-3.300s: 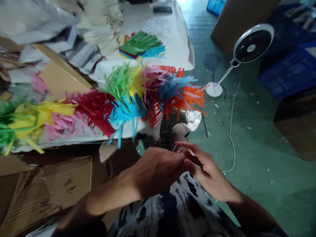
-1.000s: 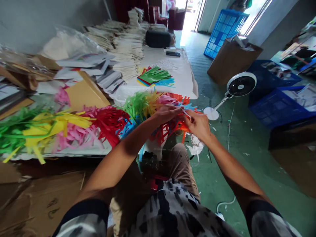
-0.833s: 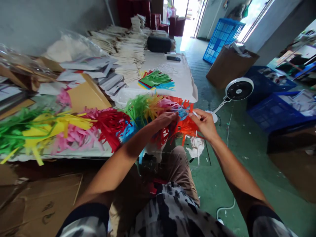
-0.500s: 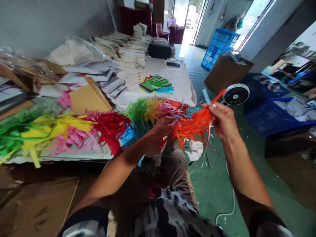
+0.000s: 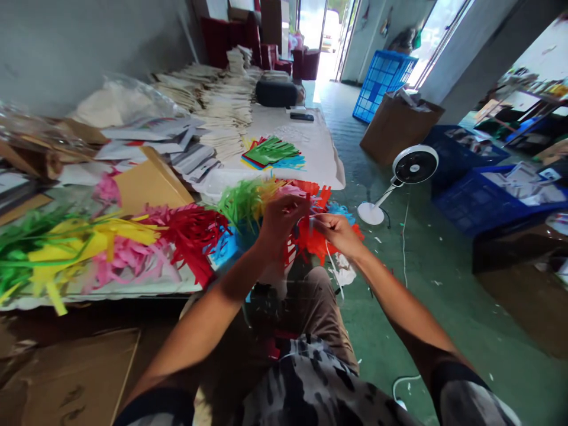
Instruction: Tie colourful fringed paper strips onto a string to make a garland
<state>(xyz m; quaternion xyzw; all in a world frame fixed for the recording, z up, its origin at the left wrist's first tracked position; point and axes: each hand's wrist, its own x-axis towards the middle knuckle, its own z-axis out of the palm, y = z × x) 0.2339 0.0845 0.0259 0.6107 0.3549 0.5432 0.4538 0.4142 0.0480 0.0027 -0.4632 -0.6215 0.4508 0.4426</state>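
Note:
A string of fringed paper tassels in green, yellow, pink, red, blue and orange runs along the table's front edge. My left hand is closed on the tassel bunch near its right end. Close beside it, my right hand pinches a thin white string that hangs down from it, with the orange tassel just below and between both hands. The fingertips nearly touch each other.
A flat stack of cut coloured paper lies farther back on the white table. Stacks of paper bags fill the back left. A white floor fan, blue crates and a cardboard box stand on the green floor.
My right hand, which had lifted the orange tassel up and to the right, has come back down next to my left hand. The view rose from my lap to the table.

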